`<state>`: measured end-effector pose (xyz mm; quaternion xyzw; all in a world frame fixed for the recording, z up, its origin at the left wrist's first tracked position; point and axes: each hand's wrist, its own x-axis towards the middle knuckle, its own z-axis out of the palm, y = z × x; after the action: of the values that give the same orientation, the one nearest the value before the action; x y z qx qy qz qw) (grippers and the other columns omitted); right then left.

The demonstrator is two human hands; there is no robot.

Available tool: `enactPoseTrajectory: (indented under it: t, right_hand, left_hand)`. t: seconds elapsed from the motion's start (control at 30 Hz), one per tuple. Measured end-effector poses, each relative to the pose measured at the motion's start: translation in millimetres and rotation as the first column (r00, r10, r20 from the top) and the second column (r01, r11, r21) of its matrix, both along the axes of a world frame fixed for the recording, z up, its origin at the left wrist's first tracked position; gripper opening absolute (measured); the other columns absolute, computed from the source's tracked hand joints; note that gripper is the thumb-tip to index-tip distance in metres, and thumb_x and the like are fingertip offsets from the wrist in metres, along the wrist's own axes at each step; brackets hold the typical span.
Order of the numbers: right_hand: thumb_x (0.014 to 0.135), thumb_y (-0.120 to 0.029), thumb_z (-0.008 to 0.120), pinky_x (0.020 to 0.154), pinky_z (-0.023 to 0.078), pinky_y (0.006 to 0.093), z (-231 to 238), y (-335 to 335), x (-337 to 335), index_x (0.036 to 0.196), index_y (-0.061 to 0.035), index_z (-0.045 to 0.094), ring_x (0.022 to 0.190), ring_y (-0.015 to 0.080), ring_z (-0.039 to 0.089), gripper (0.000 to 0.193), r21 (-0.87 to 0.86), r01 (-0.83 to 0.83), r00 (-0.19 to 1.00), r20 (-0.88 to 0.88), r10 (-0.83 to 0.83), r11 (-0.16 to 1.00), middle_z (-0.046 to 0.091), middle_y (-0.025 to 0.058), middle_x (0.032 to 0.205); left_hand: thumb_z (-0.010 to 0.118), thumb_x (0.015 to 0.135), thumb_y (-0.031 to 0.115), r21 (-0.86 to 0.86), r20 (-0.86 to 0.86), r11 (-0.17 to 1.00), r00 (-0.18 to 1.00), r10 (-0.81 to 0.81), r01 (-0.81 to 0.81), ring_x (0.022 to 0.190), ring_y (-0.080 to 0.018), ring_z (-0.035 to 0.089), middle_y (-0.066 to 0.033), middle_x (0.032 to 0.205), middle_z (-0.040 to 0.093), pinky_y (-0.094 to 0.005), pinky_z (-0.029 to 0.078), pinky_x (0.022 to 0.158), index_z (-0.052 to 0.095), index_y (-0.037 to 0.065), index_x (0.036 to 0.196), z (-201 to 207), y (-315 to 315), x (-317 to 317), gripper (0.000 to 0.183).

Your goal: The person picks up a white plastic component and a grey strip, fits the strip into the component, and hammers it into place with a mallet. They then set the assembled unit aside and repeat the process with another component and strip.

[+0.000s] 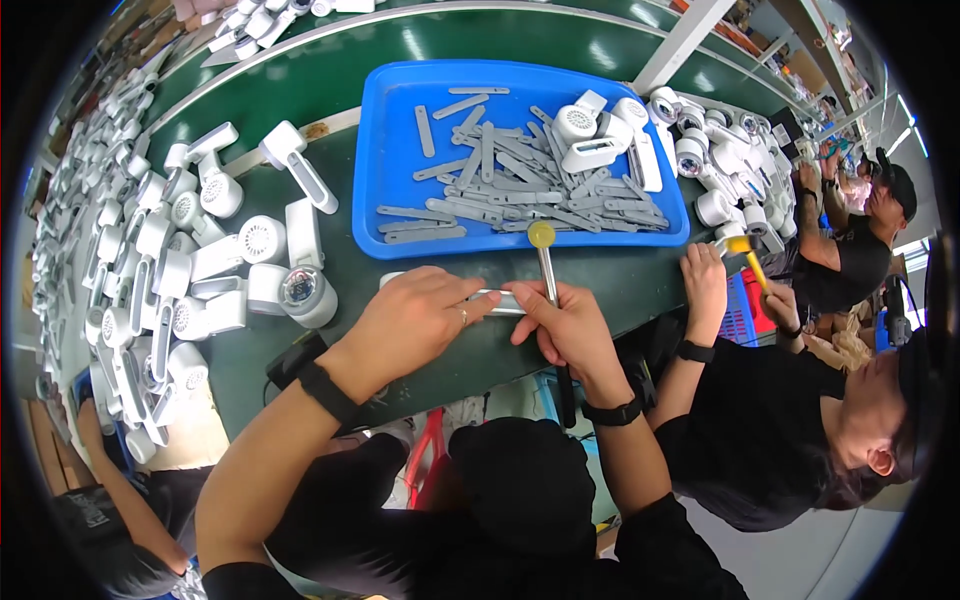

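Observation:
Over the near part of the bench, my left hand (412,318) is closed on a white hand-held device (497,302). Most of the device is hidden under the fingers; its slotted handle shows between my two hands. My right hand (572,328) grips a hammer (547,270) with a round yellow face, a metal shaft and a black grip. The hammer's head points away from me, and the thumb of that hand touches the device's handle. Just beyond lies a blue tray (385,165) holding many flat grey strips (490,160) and a few white devices (592,135).
White devices with round grilles (190,260) are piled at left, and more (715,150) stand right of the tray. At right a co-worker's hand (704,285) is near a yellow hammer (748,252). Another person's arm (120,480) shows at lower left. A metal post (685,42) rises behind the tray.

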<state>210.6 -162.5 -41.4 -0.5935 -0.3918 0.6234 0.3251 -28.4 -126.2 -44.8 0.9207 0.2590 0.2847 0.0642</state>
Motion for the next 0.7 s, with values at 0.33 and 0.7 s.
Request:
enactPoseTrajectory:
  t: [0.33, 0.7]
  right_hand:
    - [0.112, -0.019, 0.054, 0.056, 0.043, 0.0238, 13, -63, 22, 0.147, -0.0019, 0.059, 0.064, 0.0035, 0.055, 0.040, 0.545, -0.009, 0.858, 0.434, -0.273, 0.838, 0.072, 0.0012, 0.084]
    - [0.099, -0.011, 0.070, 0.055, 0.049, 0.0402, 14, -75, 6, 0.134, -0.0104, 0.070, 0.060, 0.0304, 0.062, 0.036, 0.646, -0.271, 0.499, 0.728, -0.470, 0.714, 0.065, 0.0120, 0.075]
  left_hand:
    - [0.075, 0.090, 0.012, -0.021, -0.046, 0.999, 0.999, -0.027, 0.026, 0.084, -0.0234, 0.070, -0.0031, 0.105, 0.074, -0.0364, 0.058, 0.077, 0.076, 0.009, 0.117, 5, 3, 3, 0.027]
    - [0.079, 0.088, 0.010, -0.003, -0.008, 0.999, 0.999, -0.039, 0.039, 0.079, -0.0250, 0.070, -0.0042, 0.103, 0.075, -0.0372, 0.057, 0.074, 0.077, 0.010, 0.117, 1, 2, 4, 0.029]
